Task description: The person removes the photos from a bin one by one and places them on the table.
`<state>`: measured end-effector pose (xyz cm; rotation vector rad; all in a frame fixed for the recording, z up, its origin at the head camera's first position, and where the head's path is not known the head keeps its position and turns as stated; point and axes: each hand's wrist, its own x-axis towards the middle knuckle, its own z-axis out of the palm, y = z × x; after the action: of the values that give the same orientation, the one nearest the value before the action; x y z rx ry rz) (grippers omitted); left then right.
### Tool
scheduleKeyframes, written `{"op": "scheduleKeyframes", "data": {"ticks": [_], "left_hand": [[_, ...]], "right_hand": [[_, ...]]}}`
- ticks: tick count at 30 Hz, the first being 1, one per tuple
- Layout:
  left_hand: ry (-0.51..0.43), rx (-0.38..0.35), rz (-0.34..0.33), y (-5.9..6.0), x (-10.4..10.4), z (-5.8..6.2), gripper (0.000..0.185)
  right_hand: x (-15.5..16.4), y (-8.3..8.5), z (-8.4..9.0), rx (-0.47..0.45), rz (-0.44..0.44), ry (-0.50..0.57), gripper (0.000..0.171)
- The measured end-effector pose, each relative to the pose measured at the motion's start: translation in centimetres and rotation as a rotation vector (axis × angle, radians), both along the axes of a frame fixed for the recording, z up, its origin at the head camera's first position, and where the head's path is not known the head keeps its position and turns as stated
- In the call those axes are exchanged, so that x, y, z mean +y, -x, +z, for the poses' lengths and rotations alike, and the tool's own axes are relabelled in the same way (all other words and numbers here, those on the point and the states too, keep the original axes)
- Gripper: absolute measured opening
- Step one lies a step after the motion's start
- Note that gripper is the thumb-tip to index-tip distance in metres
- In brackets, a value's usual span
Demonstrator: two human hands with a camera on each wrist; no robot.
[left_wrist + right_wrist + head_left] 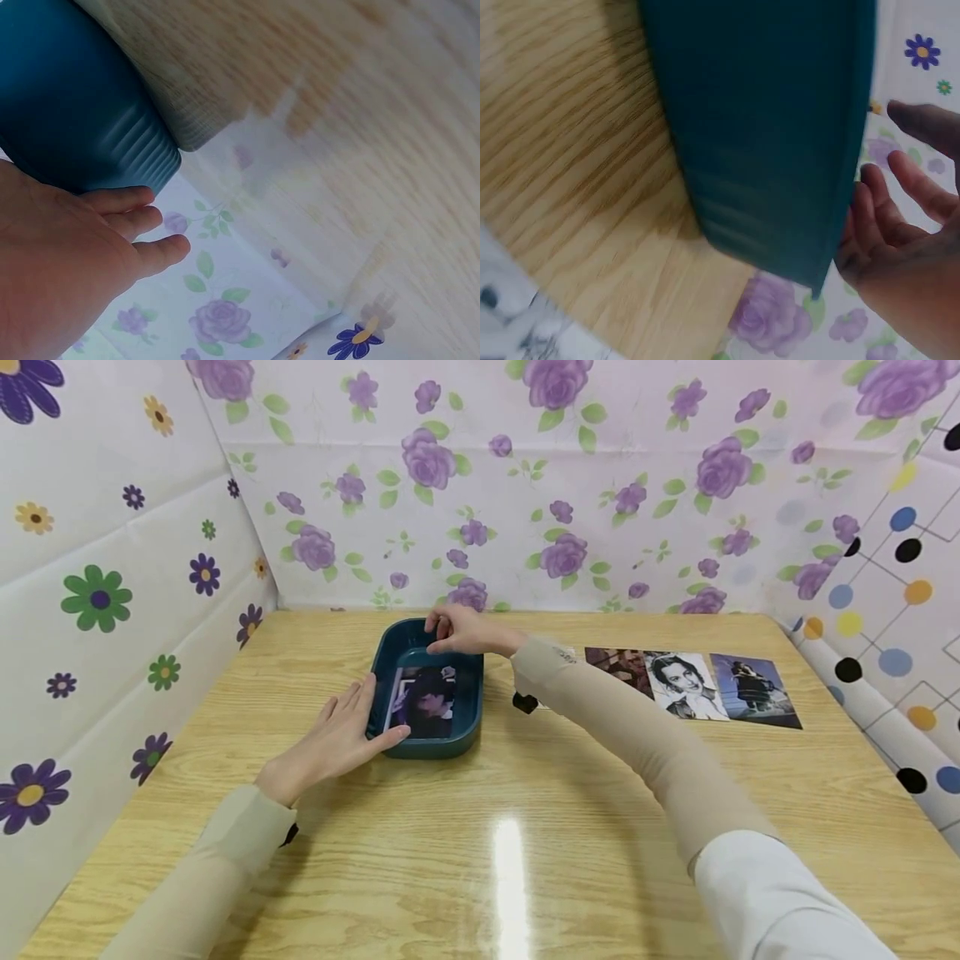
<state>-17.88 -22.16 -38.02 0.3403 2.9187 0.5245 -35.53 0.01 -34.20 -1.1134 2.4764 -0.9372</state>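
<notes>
A deep teal plastic box (442, 748) with rounded corners stands on the table, left of centre. Inside lies a photo card (425, 703) of a dark-haired person. My left hand (330, 743) rests against the box's left side, fingers straight along the outer wall, thumb stretched over the near rim. The left wrist view has those straight fingers beside the ribbed wall. Over the far right part of the box hovers my right hand (468, 631), fingers loosely bent. Nothing shows between thumb and fingers in the right wrist view, where the hand (907, 225) is just beyond the box's rim.
To the right lie several photo cards in a row: a dark reddish one (618, 668), a black-and-white portrait (684, 685) and a bluish one (753, 689). My right sleeve partly covers the row's left end. Flower-printed cloth (495, 527) stands behind the table (420, 843).
</notes>
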Motion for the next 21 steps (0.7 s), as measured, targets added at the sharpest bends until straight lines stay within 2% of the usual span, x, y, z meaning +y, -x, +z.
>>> {"op": "scheduleKeyframes", "data": {"ticks": [7, 15, 17, 21], "left_hand": [[0.002, 0.004, -0.005, 0.0, 0.0, 0.1, 0.105], [-0.004, 0.003, -0.006, -0.1, 0.0, 0.1, 0.104], [-0.004, 0.005, -0.005, -0.2, -0.1, 0.1, 0.104], [-0.013, -0.003, -0.002, -0.2, -0.1, 0.1, 0.105]], "right_hand": [[-2.2, 0.6, -1.1, -0.030, 0.067, -0.189, 0.055], [-3.4, 0.6, -1.8, -0.123, 0.074, -0.350, 0.063], [-3.6, 0.6, -2.0, -0.121, 0.073, -0.380, 0.065], [-4.2, 0.6, -2.5, -0.032, 0.065, -0.473, 0.071]]}}
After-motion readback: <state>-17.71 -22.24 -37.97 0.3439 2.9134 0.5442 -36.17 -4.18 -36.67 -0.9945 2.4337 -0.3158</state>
